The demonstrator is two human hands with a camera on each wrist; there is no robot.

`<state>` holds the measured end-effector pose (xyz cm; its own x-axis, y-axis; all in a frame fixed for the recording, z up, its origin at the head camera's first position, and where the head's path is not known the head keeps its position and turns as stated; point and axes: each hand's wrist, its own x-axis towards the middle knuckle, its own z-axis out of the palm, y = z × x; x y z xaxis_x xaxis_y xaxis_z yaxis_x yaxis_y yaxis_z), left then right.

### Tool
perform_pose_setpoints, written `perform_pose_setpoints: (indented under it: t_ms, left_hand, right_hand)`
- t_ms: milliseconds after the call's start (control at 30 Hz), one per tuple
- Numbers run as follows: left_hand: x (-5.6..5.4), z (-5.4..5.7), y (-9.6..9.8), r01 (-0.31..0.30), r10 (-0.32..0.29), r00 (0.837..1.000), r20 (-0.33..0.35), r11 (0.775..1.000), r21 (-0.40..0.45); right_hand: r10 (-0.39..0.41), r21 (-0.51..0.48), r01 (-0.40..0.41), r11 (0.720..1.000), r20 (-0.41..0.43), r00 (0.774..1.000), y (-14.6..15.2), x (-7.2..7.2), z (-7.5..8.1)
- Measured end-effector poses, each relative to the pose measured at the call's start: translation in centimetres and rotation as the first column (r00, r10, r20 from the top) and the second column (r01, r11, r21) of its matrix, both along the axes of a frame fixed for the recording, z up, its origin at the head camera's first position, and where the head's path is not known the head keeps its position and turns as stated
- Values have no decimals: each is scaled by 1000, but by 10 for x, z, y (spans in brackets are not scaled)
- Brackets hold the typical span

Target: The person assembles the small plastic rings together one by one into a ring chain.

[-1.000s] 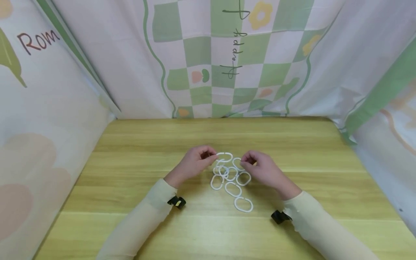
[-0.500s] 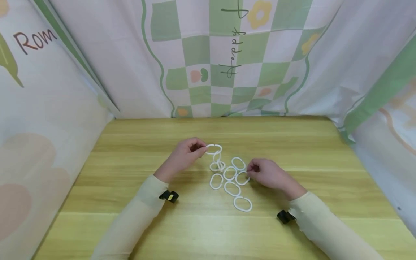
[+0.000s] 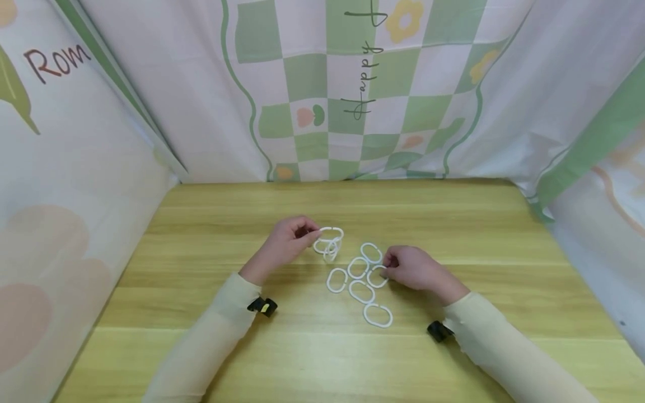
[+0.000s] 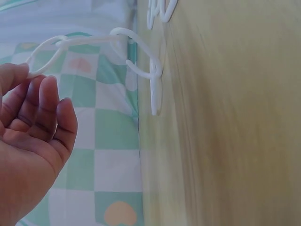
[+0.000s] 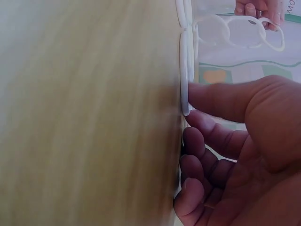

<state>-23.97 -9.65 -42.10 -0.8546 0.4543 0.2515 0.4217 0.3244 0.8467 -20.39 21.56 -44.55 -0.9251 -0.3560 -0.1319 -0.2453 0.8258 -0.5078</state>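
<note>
My left hand (image 3: 279,243) pinches the end ring of a short chain of white split plastic rings (image 4: 89,40) between thumb and fingers. In the left wrist view the chain stretches from the fingertips down to the wooden table, its last link at the tabletop. My right hand (image 3: 420,271) has thumb and index finger on the edge of a loose white split ring (image 5: 184,70), which lies flat among the others. Left of it is another loose ring (image 3: 349,268). Nearest the body lies a single ring (image 3: 365,317).
Several loose rings lie close together on the wooden table (image 3: 302,358). A white curtain with green checks (image 3: 304,78) hangs at the table's far edge, and printed cloth (image 3: 75,168) borders the left side. Each wrist carries a black band (image 3: 263,306).
My left hand has moved left and away from me, drawing the linked rings off the loose ones. My right hand has shifted from the upper right ring to the one below it.
</note>
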Motion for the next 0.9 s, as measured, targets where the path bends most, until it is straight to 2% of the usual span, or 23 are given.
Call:
perform_pose_setpoints:
  t_ms: [300, 367, 567, 633, 900]
  left_hand:
    - [3, -2, 4, 20, -19, 1000, 20, 1000, -11]
    - [3, -2, 5, 22, -22, 999, 31, 1000, -8]
    - [4, -5, 8, 24, -24, 999, 32, 999, -21]
    - [5, -6, 9, 31, -30, 999, 25, 999, -26]
    - [9, -8, 13, 68, -65, 997, 49, 997, -48]
  right_hand:
    - [56, 41, -54, 998, -35, 998, -1, 1, 0]
    - [48, 33, -47, 998, -27, 998, -1, 2, 1]
    - [-39, -68, 41, 997, 23, 999, 1, 4, 2]
    - [-45, -104, 47, 993, 19, 999, 2, 4, 3]
    - [-72, -224, 54, 973, -72, 995, 0, 2, 4]
